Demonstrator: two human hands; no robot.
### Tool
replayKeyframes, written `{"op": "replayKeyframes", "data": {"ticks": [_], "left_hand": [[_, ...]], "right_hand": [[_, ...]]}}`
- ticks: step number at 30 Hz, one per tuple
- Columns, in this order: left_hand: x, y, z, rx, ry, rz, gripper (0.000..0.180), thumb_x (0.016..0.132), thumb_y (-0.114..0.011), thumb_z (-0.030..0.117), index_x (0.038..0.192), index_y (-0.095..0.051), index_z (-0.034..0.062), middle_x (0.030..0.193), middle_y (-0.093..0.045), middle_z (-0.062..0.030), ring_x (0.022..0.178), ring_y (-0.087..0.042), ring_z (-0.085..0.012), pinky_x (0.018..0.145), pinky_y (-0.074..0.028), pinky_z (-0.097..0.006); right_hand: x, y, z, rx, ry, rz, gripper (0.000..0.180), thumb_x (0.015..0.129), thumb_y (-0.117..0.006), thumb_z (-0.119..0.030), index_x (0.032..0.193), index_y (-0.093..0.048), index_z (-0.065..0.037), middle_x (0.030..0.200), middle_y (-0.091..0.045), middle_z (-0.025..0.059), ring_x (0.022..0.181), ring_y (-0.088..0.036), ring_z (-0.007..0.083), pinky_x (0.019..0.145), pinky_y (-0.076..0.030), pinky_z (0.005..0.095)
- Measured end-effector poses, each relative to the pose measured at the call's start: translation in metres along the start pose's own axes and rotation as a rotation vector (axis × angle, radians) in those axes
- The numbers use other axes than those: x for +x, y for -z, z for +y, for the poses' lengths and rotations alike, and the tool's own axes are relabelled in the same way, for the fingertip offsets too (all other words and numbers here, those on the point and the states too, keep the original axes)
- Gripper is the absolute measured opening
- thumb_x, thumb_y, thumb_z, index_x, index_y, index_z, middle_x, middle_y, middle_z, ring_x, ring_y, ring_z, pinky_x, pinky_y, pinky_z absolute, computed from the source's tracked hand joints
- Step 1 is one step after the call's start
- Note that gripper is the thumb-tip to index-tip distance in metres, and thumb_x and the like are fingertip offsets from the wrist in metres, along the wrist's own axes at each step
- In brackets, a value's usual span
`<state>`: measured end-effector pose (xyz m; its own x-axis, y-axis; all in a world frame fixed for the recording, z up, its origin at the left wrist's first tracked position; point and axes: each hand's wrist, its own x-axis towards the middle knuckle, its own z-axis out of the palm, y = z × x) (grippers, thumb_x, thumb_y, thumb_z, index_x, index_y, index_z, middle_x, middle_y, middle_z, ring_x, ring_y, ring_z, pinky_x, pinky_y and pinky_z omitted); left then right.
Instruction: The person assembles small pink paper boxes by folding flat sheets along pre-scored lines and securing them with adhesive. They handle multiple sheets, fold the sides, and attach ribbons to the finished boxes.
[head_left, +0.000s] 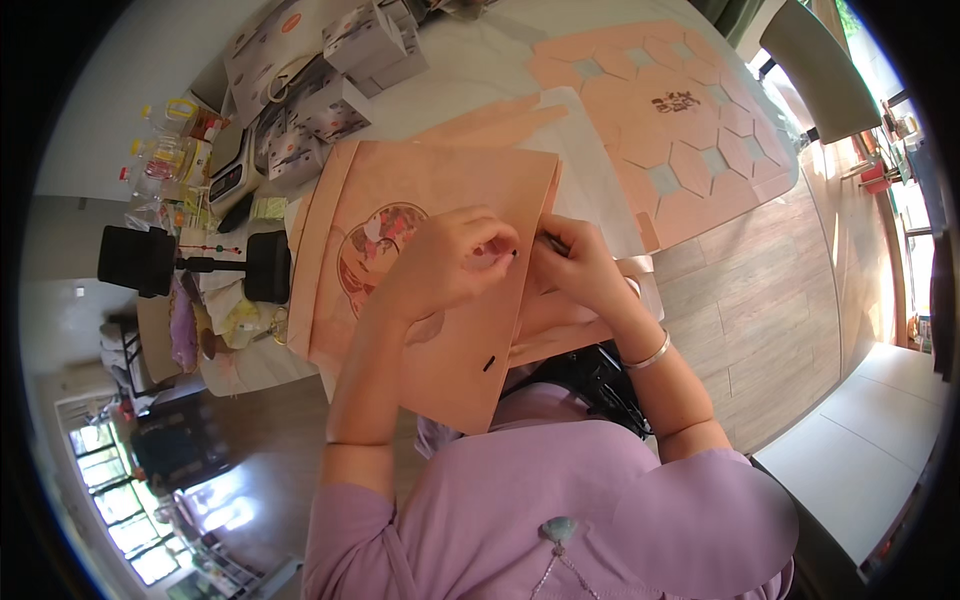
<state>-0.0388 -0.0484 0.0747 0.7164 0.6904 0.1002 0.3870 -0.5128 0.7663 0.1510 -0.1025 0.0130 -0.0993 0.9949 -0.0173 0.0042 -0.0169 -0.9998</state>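
Note:
A peach-coloured paper bag or folded card box (480,180) with a round printed picture leans in front of me, its flat panel tilted toward my lap. Over that panel is my left hand (445,262), thumb and fingertips pinched together at a tiny black bit near the panel's right edge. On the far side of this edge, my right hand (585,265) is closed around something dark, perhaps the black cord; its fingertips are partly hidden by the panel. A short black cord piece (489,363) shows on the panel lower down.
A flat peach die-cut sheet (640,150) with hexagon openings lies on the table at the far right. Small printed boxes (365,40) are piled at the far left, near bottles (165,150) with yellow caps. A black stand (210,264) is beside the bag's left side.

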Motion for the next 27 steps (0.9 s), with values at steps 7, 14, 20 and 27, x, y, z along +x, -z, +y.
{"op": "replayKeyframes", "data": {"ticks": [7,14,20,27], "left_hand": [[-0.003,-0.007,-0.002,-0.002,0.058,0.031,0.014,0.076,-0.071,-0.002,0.089,-0.067,0.0006,0.082,-0.066,-0.0066,0.072,-0.065,-0.0139,0.067,-0.053,-0.026],[-0.006,-0.010,0.000,-0.374,0.331,0.106,0.013,0.082,-0.072,-0.001,0.094,-0.069,-0.0001,0.087,-0.070,-0.0026,0.074,-0.065,-0.0082,0.067,-0.054,-0.025],[-0.004,-0.015,0.002,-0.336,0.326,0.188,0.036,0.076,-0.079,0.005,0.108,-0.063,0.0027,0.083,-0.062,-0.0005,0.072,-0.059,-0.0065,0.063,-0.050,-0.022],[-0.014,-0.040,0.018,-0.036,0.360,0.231,0.047,0.070,-0.080,0.009,0.109,-0.054,0.0090,0.077,-0.049,-0.0036,0.067,-0.055,-0.0147,0.057,-0.046,-0.029]], "right_hand": [[-0.001,0.000,-0.004,-0.006,-0.013,-0.020,0.010,0.089,-0.055,-0.003,0.092,-0.061,0.004,0.065,-0.054,0.0016,0.061,-0.049,0.0044,0.052,-0.042,0.0241],[-0.004,0.003,-0.002,0.183,0.024,-0.071,0.008,0.089,-0.057,-0.002,0.093,-0.063,0.003,0.069,-0.055,-0.0010,0.064,-0.050,0.0028,0.055,-0.044,0.0224],[-0.007,0.002,0.002,0.055,0.001,-0.011,0.012,0.090,-0.059,-0.001,0.099,-0.066,0.003,0.074,-0.064,0.0020,0.068,-0.055,0.0034,0.058,-0.047,0.0231],[-0.009,0.007,-0.022,-0.246,-0.031,-0.012,0.015,0.088,-0.062,-0.003,0.103,-0.066,0.000,0.069,-0.064,0.0085,0.061,-0.056,0.0103,0.057,-0.046,0.0261]]}}
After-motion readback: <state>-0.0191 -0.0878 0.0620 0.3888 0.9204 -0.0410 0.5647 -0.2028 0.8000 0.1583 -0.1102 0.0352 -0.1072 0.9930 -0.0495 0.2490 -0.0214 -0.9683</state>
